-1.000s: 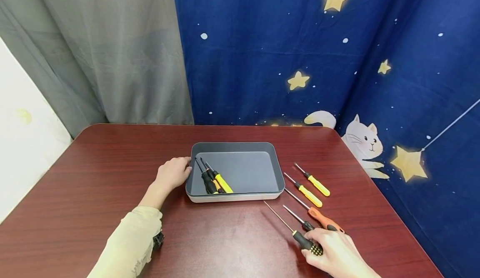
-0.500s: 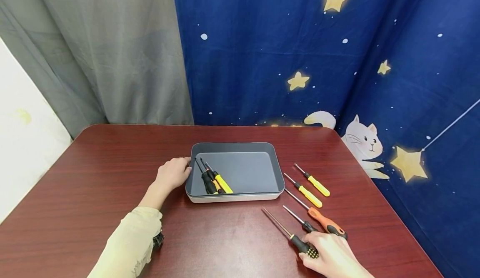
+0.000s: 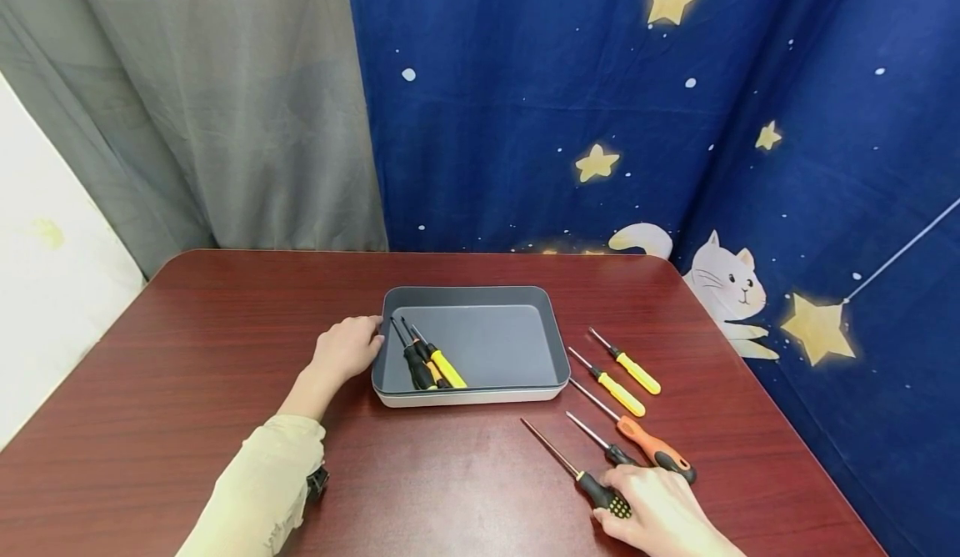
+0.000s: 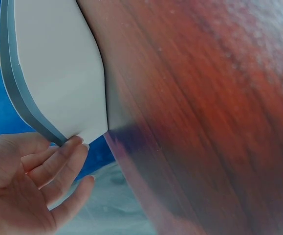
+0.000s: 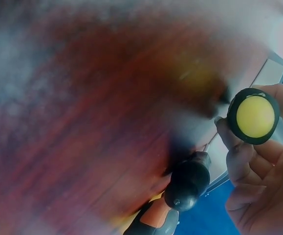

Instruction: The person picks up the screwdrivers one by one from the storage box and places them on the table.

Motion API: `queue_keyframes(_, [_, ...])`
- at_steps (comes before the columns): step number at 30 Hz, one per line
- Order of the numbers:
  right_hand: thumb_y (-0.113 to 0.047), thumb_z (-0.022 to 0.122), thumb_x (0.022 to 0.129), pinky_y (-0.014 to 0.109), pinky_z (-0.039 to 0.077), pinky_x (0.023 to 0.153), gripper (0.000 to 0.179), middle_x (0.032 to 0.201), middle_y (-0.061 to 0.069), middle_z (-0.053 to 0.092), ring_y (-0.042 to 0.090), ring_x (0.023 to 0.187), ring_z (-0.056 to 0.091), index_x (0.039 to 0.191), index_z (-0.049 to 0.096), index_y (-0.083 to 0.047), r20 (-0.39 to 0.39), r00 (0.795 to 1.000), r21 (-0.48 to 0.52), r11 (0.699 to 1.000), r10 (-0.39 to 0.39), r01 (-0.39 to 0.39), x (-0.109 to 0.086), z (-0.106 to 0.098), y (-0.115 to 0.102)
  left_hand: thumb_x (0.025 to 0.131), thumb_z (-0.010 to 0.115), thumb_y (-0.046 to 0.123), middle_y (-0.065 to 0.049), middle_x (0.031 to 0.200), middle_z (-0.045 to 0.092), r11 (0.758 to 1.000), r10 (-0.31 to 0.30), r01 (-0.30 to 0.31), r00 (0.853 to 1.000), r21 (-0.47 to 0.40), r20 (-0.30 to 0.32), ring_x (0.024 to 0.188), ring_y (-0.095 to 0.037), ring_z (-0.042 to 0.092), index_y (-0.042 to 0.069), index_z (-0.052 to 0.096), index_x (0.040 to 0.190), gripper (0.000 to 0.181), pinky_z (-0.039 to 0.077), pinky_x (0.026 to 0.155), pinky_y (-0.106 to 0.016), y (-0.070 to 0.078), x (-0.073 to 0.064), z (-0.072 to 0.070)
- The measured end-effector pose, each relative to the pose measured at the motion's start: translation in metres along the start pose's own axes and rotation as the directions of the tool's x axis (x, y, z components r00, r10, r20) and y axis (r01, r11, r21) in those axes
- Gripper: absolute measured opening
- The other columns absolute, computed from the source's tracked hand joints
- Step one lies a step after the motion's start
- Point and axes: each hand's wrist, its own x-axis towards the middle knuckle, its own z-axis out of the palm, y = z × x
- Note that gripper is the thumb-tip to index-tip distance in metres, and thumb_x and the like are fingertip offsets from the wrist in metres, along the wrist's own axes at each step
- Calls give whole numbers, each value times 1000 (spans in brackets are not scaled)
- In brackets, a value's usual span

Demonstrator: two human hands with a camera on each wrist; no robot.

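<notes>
My left hand [image 3: 347,350] rests with its fingertips at the left rim of a shallow grey tray [image 3: 472,395]. In the left wrist view, the fingers [image 4: 65,166] touch the tray's pale outer wall [image 4: 58,63] at a corner. My right hand [image 3: 656,507] holds a screwdriver [image 3: 600,490] by its black, yellow-dotted handle, the long shaft pointing toward the tray. Its round yellow handle end [image 5: 255,116] faces the right wrist camera, between thumb and fingers. Beside this hand lies a black-handled screwdriver [image 3: 617,454], its handle partly hidden by the hand.
Inside the tray's left side lie several screwdrivers [image 3: 447,369], black and yellow. To its right on the red-brown table [image 3: 247,323] are an orange-handled screwdriver [image 3: 652,443] and two yellow-handled screwdrivers, one nearer [image 3: 621,393] and one farther [image 3: 637,371]. Curtains hang behind.
My right hand has moved slightly left and toward me with the dotted screwdriver, uncovering the end of the orange handle. My left hand and the tray stay in place.
</notes>
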Motion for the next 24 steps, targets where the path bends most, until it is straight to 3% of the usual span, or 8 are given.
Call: queue_keyframes(24, [-38, 69, 67, 23, 25, 45, 19, 57, -20, 34, 0, 49, 33, 73, 56, -26, -22, 997, -88, 994, 69, -71, 2, 2, -5, 85, 54, 12, -20, 108, 57, 1000, 0, 0, 1000, 9, 0, 90, -37, 55, -2, 55, 117, 34, 44, 66, -52, -1, 1, 1])
